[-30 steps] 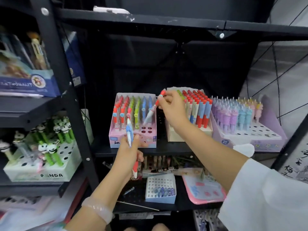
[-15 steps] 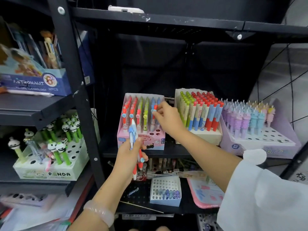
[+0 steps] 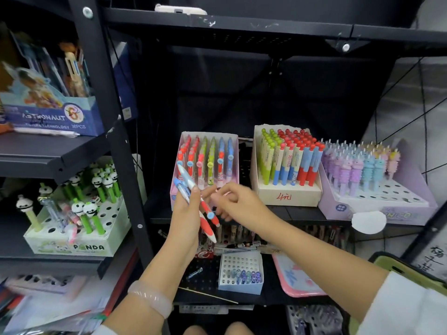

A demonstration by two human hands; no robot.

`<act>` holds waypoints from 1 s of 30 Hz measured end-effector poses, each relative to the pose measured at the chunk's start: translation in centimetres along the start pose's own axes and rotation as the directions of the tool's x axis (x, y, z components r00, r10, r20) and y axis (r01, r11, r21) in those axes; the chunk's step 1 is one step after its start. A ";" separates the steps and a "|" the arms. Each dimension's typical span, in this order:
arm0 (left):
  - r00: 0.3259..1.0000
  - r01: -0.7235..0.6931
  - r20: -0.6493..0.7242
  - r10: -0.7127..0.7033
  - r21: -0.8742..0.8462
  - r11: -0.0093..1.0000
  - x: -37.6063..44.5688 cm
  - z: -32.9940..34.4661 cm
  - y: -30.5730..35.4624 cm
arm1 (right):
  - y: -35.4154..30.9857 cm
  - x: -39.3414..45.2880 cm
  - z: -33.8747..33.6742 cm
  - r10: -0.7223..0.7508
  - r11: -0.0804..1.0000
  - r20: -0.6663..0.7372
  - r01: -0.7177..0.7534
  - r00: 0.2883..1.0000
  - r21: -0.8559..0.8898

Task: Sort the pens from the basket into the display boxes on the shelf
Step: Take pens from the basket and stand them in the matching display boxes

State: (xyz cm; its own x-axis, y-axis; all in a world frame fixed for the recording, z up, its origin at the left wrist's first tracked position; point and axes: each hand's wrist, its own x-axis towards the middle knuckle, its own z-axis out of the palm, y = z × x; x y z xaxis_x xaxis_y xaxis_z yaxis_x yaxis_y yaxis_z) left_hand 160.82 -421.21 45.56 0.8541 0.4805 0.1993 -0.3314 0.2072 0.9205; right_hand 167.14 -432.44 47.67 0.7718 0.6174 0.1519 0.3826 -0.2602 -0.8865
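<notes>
**Pens fanned in my left hand, right hand coming for the next one**

Pens (image 3: 193, 201) for sorting sit bunched in my left hand (image 3: 186, 213), just left of centre frame, in front of the pink display box (image 3: 176, 189) on the shelf (image 3: 302, 212). My fingers are curled round the middle of the bundle, so the blue and white ends poke up towards the box and the red ends hang below my palm. I hold them fanned like that, I think, so each colour shows and one can be drawn out without spilling the rest.

My right hand (image 3: 238, 201) is just beside them, holding nothing, fingers loosely bent and reaching towards the bundle. Its fingertips look close to the pens, but I cannot tell whether they touch.

The pink box keeps its pens upright in colour rows: red, green, blue. Its front holes lie behind my hands, so I cannot see which are free. Right of it stand a cream box (image 3: 287, 197) and a lilac box (image 3: 377, 206), each with its own kind. My guess is that the next pen goes to a matching row in the pink box.
</notes>
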 end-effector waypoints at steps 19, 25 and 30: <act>0.970 0.199 -0.160 -0.185 0.079 0.977 0.2 0.0 -1.1 | -2.0 4.7 -6.4 -0.313 0.948 -0.514 0.228 0.799 -0.223; 0.979 0.183 -0.092 -0.179 0.036 0.982 0.1 -0.5 -0.9 | -1.3 6.7 -5.2 -0.366 0.906 -0.461 0.196 0.808 -0.375; 0.989 0.135 -0.078 -0.126 0.116 0.984 0.2 -1.1 -0.8 | -0.2 6.6 -4.0 -0.278 0.879 -0.363 0.083 0.890 -0.470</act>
State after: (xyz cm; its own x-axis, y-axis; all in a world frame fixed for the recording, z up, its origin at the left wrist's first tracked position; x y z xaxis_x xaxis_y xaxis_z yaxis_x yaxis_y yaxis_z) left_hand 160.82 -420.33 44.51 0.8553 0.5152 0.0546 -0.1644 0.1700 0.9716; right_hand 174.22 -431.28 50.62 0.7644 0.3524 0.5399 0.6389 -0.5261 -0.5613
